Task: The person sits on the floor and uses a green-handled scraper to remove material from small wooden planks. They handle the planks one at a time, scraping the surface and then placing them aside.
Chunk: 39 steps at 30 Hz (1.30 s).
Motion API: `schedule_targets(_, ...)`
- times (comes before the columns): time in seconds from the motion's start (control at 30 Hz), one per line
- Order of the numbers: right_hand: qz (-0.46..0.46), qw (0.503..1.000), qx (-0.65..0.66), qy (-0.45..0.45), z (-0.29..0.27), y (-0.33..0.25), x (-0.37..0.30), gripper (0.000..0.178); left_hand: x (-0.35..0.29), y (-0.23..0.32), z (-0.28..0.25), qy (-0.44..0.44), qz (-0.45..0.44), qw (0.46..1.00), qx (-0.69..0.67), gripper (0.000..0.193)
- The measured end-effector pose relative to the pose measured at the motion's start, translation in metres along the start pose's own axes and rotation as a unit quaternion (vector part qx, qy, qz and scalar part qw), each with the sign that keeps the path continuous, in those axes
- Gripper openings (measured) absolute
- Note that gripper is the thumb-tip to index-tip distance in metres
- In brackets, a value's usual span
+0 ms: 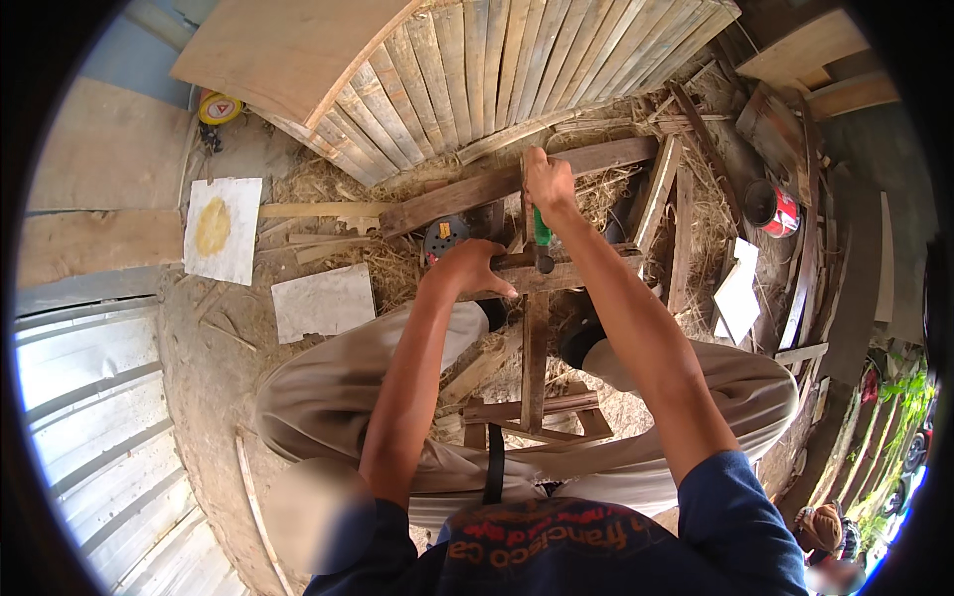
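Partly, right fingers (539, 176) hide a green tool (542, 228).

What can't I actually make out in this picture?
All in the head view:
- The part of the green tool inside the right hand: hidden by that hand's grip.
- What lies directly beneath the left hand: covered by the hand itself.
- The contents of the red can: lost in shadow.
- The far end of the slatted wooden panel: cut off by the top edge.
- The pale patch at lower left: blurred.
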State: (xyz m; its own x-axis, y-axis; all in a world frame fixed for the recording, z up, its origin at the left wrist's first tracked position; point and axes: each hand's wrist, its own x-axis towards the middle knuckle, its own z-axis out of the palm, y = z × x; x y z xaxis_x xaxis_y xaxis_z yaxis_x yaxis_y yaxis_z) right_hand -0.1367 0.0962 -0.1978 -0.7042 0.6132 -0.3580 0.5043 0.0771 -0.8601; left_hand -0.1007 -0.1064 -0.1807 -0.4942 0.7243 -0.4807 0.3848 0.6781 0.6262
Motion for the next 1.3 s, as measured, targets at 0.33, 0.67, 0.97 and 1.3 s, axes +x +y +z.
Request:
schedule_targets(0.33, -0.001, 0.985, 0.169, -0.042, -0.037, -0.022, -0.043, 0.034, 0.004, 0.018, -0.004, -0.036, 0.027, 0.997, 0.061, 0.081)
schedule_targets(0.67, 0.009, 0.993, 0.120, -0.018, -0.035, -0.017, -0.041, 0.041, 0.032, 0.030, -0.017, -0.099, -0.009, 0.994, 0.039, 0.083)
schedule_targets(0.97, 0.074, 0.991, 0.090, -0.059, -0.029, -0.038, -0.029, 0.044, 0.014, 0.041, 0.005, -0.074, 0.012, 0.975, 0.210, 0.067)
schedule_targets(1.3, 0.123, 0.978, 0.156, -0.058, -0.028, -0.041, -0.017, 0.043, 0.015, 0.029, 0.007, 0.027, 0.001, 0.978, 0.207, 0.072)
